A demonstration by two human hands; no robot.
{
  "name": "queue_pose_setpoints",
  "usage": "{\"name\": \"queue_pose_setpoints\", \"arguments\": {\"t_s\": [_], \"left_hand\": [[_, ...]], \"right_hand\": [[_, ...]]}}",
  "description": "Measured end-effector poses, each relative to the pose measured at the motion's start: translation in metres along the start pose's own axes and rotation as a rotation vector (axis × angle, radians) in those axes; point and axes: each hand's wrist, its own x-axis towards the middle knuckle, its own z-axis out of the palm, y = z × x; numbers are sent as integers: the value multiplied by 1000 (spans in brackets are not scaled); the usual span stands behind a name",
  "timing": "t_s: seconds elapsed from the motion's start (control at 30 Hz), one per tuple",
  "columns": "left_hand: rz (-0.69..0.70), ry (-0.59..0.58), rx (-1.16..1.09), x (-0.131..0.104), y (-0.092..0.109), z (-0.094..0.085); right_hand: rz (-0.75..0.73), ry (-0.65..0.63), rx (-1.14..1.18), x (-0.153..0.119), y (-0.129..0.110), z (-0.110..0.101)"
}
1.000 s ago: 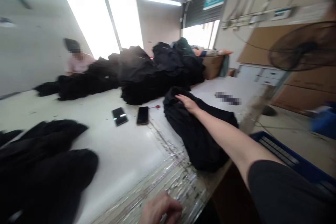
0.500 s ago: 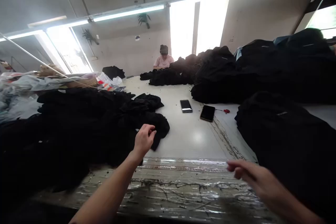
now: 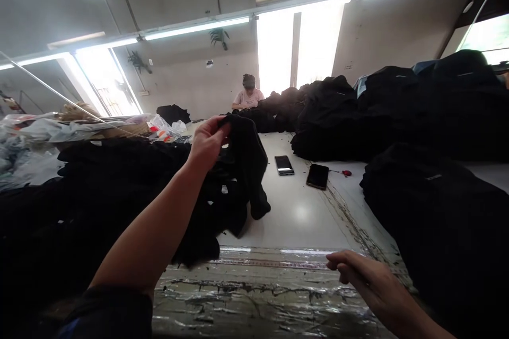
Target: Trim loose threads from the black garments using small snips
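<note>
My left hand [image 3: 209,140] pinches the top edge of a black garment [image 3: 248,161], which hangs down over the table beside a heap of black clothes [image 3: 119,196] on the left. Small white tags show on that heap. Over the taped front part of the table [image 3: 278,220], my right hand [image 3: 363,278] is held with its fingers loosely bent and apart, nothing in it. It is nearest to a black garment pile [image 3: 433,212] at the right.
Two phones [image 3: 283,164] [image 3: 317,176] lie mid-table, near a small red item [image 3: 347,173]. Large dark clothing stacks [image 3: 429,106] line the back right. A person [image 3: 248,94] sits at the far end. Plastic bags [image 3: 35,135] are at the left.
My left hand has risen forward from the heap, lifting a black garment that now hangs from its fingers. My right hand has shifted slightly left and down.
</note>
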Motion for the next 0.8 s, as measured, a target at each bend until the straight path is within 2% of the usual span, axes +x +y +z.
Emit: {"name": "queue_pose_setpoints", "arguments": {"t_s": [0.07, 0.1, 0.2, 0.27, 0.37, 0.43, 0.57, 0.7, 0.73, 0.77, 0.8], "left_hand": [[-50, -117, -220, -28, 9, 5], [-118, -195, -285, -46, 6, 9], [-438, -446, -344, -102, -26, 25], [-645, -512, -389, -140, -54, 38], [-807, -454, -460, -186, -85, 53], [-835, -403, -501, -204, -92, 58], [-867, -305, -540, -217, -88, 60], [-822, -20, -342, -231, -78, 51], [-784, 6, -268, -236, -74, 49], [-749, -22, -199, -241, -70, 47], [-720, -111, -136, -245, -65, 46]], "right_hand": [[-37, 39, 23, 3, -6, 1], [-53, 49, 33, 4, -9, 1], [-62, 60, 64, 11, -22, 1], [-30, 64, 120, 17, -26, 4], [80, 67, 166, 26, -27, 16], [135, 50, 154, 31, -26, 29], [179, -22, 156, 40, -26, 56], [196, -17, 210, 38, -29, 64], [204, -1, 221, 36, -31, 63], [210, 14, 230, 34, -33, 61], [208, 24, 235, 32, -35, 58]]}}
